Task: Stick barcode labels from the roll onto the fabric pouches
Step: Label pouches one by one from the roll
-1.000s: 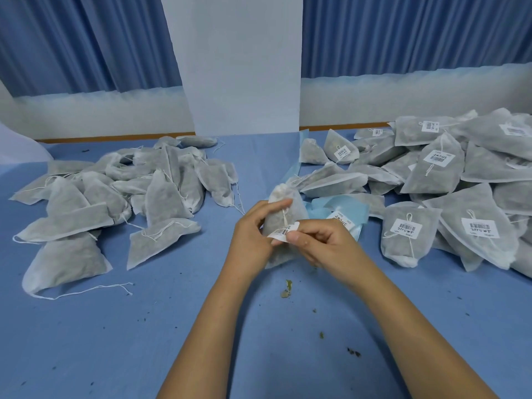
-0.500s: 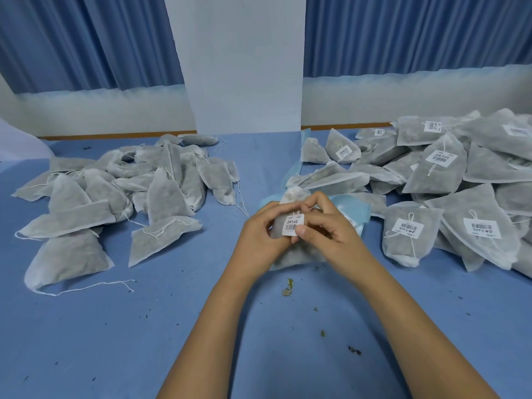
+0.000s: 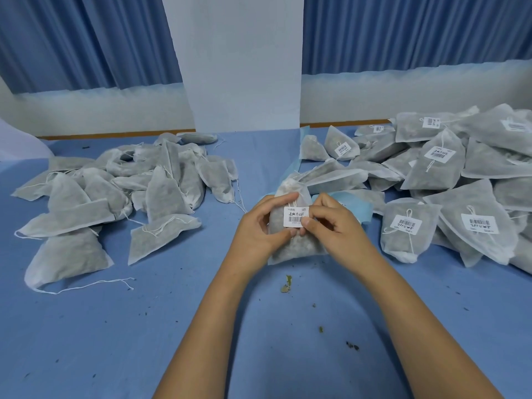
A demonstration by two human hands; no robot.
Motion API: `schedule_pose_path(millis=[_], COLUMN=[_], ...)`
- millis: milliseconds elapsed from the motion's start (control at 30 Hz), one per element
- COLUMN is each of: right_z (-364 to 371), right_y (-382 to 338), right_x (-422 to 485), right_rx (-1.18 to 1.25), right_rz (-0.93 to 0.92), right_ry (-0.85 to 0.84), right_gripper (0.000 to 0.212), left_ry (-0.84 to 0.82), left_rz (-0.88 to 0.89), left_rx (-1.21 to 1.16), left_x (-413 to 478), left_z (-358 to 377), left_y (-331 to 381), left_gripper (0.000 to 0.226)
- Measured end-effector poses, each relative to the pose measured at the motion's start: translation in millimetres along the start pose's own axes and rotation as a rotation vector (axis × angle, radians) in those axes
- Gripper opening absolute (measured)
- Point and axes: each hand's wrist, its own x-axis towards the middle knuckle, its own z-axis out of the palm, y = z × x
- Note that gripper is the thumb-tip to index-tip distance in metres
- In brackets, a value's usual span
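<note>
I hold one grey fabric pouch (image 3: 296, 246) upright over the middle of the blue table. My left hand (image 3: 259, 228) grips its left side, fingers curled round the top and thumb on the front. A white barcode label (image 3: 296, 216) lies flat on the pouch's front. My right hand (image 3: 331, 226) pinches the label's right edge and the pouch behind it. A pale blue strip of label backing (image 3: 359, 205) shows just behind my right hand; the roll itself is mostly hidden.
A heap of unlabelled pouches (image 3: 121, 191) with loose drawstrings lies on the left. A bigger heap of labelled pouches (image 3: 449, 182) fills the right. Dried herb crumbs (image 3: 286, 283) dot the table (image 3: 144, 326) near my forearms. A white pillar and blue curtains stand behind.
The label went from hanging at the pouch's lower front, held by my right hand, to lying flat on its front. Both hands lifted the pouch slightly and turned it upright.
</note>
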Motion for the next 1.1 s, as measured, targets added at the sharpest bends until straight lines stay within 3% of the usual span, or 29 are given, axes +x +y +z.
schedule_pose_path(millis=[100, 267, 567, 667, 800, 1033, 1100], right_z=[-0.8, 5.7, 5.9, 7.3, 10.7, 6.9, -1.9], right_y=[-0.4, -8.2, 2.3, 3.0, 0.5, -17.5, -26.2], right_x=[-0.9, -5.3, 0.8, 0.9, 1.3, -6.0, -8.2], right_rx=[-0.061, -0.034, -0.182, -0.18, -0.144, -0.146, -0.125], right_rz=[-0.053, -0.199, -0.032, -0.045, -0.026, 0.109, 0.137], right_ry=[0.054, -0.057, 0.076, 0.076, 0.107, 0.332, 0.354], right_gripper=[0.024, 0.026, 0.035, 0.03, 0.024, 0.031, 0.023], left_ry=[0.006, 0.0, -0.036, 0.062, 0.228, 0.295, 0.31], left_rz=[-0.035, -0.055, 0.039, 0.04, 0.116, 0.145, 0.141], left_rx=[0.056, 0.106, 0.012, 0.011, 0.082, 0.094, 0.047], left_x=[0.9, 0.0, -1.0, -0.8, -1.1, -7.8, -10.4], left_z=[-0.2, 5.1, 3.7, 3.4, 4.2, 11.6, 12.0], left_y=[-3.7, -2.5, -1.1, -0.3, 2.7, 18.5, 26.3], left_gripper=[0.057, 0.053, 0.051, 0.039, 0.045, 0.041, 0.04])
